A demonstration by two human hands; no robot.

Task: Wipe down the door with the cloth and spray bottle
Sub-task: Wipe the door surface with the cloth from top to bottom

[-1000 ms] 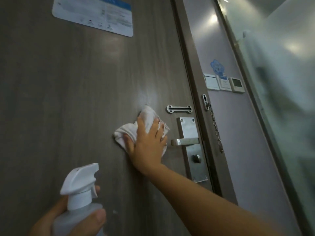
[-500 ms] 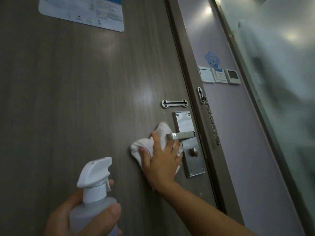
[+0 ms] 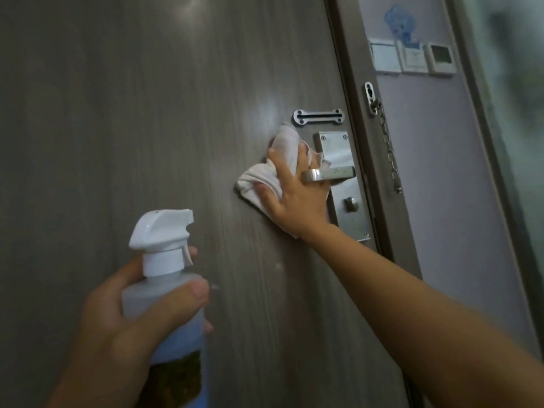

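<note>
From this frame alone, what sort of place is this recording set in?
Probably a hotel room entrance, seen from inside. The wood-grain door has a security chain on its frame and a metal lever lock plate; on the wall beside it sit switch panels, one apparently a key-card holder.

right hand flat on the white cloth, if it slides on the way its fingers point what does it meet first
Probably the slotted metal chain-guard plate above the right hand and white cloth; the silver lever handle already overlaps its fingers.

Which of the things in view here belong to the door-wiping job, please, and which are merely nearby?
Job: door, cloth pressed by the right hand, spray bottle held in the left hand.
Nearby: door handle, chain lock, wall switches.
</note>
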